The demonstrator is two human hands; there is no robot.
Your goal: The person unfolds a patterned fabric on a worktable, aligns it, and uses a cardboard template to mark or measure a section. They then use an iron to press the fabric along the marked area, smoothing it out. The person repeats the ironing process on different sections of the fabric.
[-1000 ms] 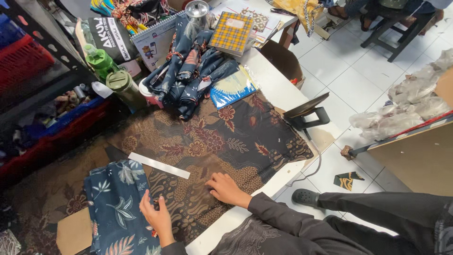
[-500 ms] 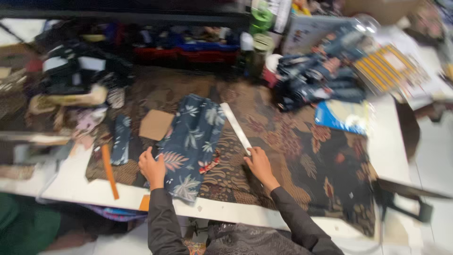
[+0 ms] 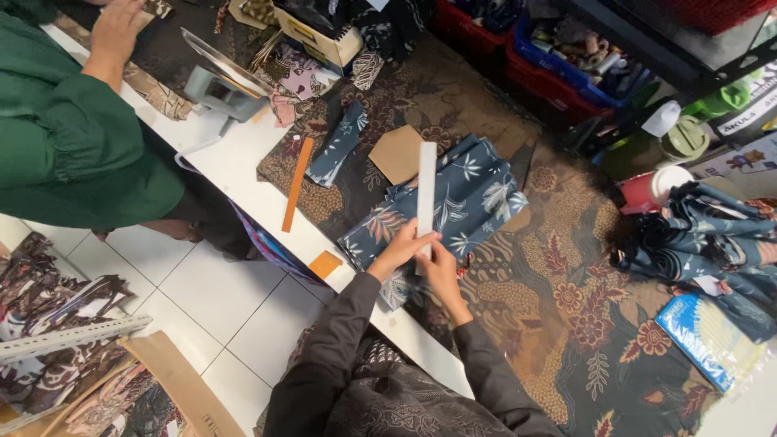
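While hands (image 3: 421, 255) grip ruler (image 3: 426, 190), cardboard (image 3: 396, 154) adjoins.

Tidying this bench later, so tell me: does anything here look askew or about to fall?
Little stands out. The orange card lies right at the table edge, a corner seemingly over it. The orange stick lies loose near that edge too. The blue leaf-print cloth is rumpled under the white ruler, held by both hands.

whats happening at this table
A person holds the near end of a white ruler with both hands, left hand and right hand, laying it lengthwise over a blue leaf-print cloth on a brown batik spread. A cardboard piece lies beside the ruler. Another person in green works at the far end.
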